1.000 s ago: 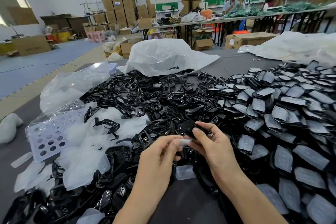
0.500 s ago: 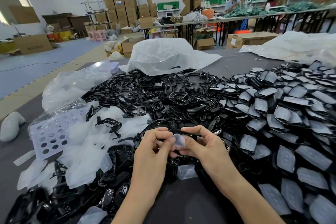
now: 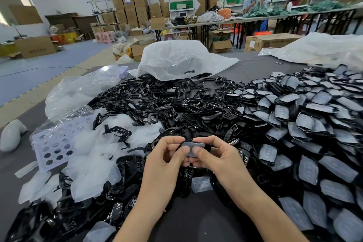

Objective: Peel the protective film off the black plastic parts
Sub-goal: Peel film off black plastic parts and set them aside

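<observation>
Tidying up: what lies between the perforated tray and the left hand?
Head view: a heap of peeled film pieces, with a black frame part resting on it.

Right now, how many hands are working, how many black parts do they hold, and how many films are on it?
hands: 2 (left hand, right hand)
black part they hold: 1
film on it: 1
Total: 4

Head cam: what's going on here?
A person is peeling film off black plastic parts. The left hand and right hand pinch one film-covered part between them, thumbs on its grey film. Heaped around: filmed parts on the right, bare black parts in the middle, loose films on the left.
</observation>
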A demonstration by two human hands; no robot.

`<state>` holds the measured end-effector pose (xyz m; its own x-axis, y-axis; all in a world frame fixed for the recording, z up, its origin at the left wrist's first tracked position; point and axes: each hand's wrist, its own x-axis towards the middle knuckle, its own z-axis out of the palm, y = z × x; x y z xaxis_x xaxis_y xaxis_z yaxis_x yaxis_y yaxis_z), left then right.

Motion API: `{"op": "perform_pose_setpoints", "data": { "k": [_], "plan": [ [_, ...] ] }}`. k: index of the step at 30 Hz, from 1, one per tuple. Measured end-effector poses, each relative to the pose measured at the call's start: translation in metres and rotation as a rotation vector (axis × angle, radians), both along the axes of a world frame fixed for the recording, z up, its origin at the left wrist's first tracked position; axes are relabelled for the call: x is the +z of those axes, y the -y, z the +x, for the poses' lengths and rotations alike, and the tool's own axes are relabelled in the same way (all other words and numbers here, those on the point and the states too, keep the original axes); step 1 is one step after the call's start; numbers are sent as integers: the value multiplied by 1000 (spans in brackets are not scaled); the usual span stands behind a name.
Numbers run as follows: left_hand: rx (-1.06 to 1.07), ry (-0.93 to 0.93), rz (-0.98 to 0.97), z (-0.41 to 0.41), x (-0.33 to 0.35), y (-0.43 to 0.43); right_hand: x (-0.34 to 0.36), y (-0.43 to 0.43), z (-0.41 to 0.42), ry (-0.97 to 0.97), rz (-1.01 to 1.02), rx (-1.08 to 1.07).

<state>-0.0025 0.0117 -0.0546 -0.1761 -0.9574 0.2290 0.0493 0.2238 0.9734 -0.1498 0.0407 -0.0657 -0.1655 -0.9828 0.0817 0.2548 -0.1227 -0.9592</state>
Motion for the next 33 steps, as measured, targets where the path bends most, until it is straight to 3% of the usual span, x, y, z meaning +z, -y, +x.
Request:
{"op": "perform_pose_setpoints", "data": {
  "k": [12,21,28,33],
  "plan": [
    [8,137,-78,1,-4,0,-2,2,-1,-46,16,-44],
    [-69,47,-29,-4,-4,-3,-2,2,-3,-73,-4,-85],
    [-127,168,-1,3,-5,4,-3,1,-3,-76,-18,-58],
    [-94,120,-7,3,-5,5,-1,0,-2,-41,-54,-13]
  ]
}}
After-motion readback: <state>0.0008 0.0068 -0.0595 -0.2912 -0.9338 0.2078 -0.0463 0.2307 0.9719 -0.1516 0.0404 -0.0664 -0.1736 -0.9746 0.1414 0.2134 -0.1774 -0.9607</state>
